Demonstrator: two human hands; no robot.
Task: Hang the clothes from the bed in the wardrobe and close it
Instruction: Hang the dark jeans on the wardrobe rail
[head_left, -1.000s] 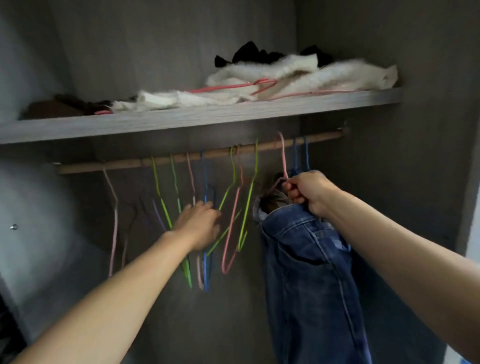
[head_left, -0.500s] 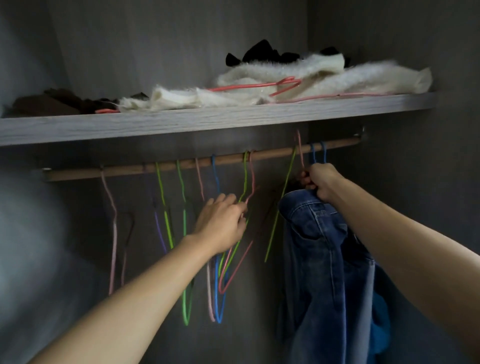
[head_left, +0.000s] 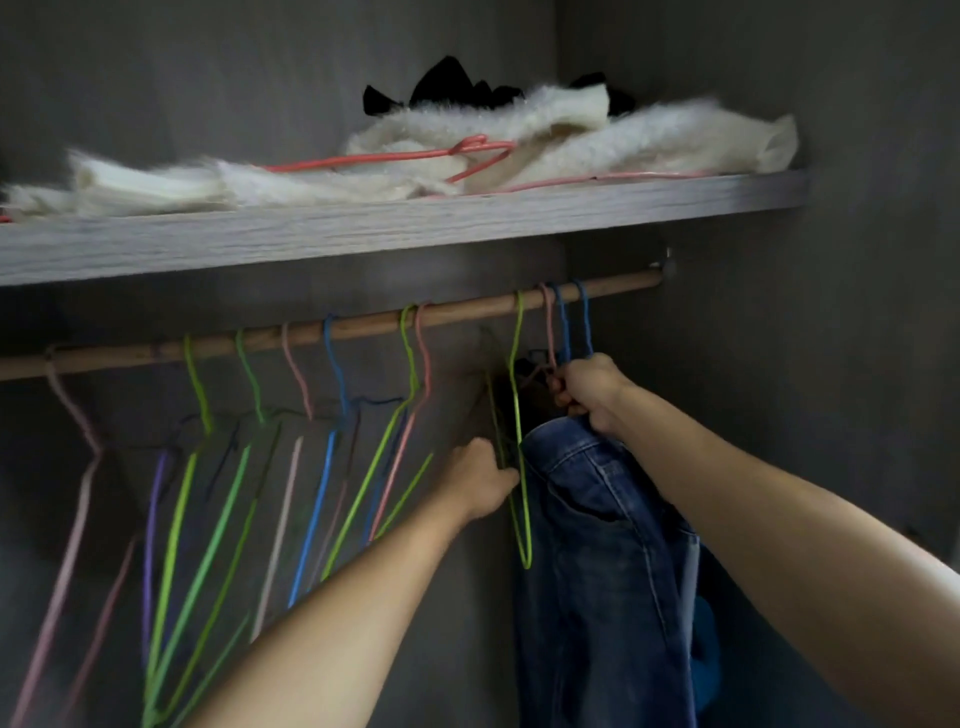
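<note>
Right hand (head_left: 589, 389) is gripping the jeans (head_left: 602, 545) at the rod (head_left: 467, 312); left hand (head_left: 483, 480) is apparently pinching a green hanger (head_left: 519, 415) (fingers hidden)

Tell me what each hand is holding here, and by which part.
Right hand grips the blue denim jeans at their top, by the hanger neck. Left hand pinches the lime-green wire hanger on its side wire.

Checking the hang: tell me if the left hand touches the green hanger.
Touching: in the head view, the left hand has fingers closed on the green hanger.
</note>
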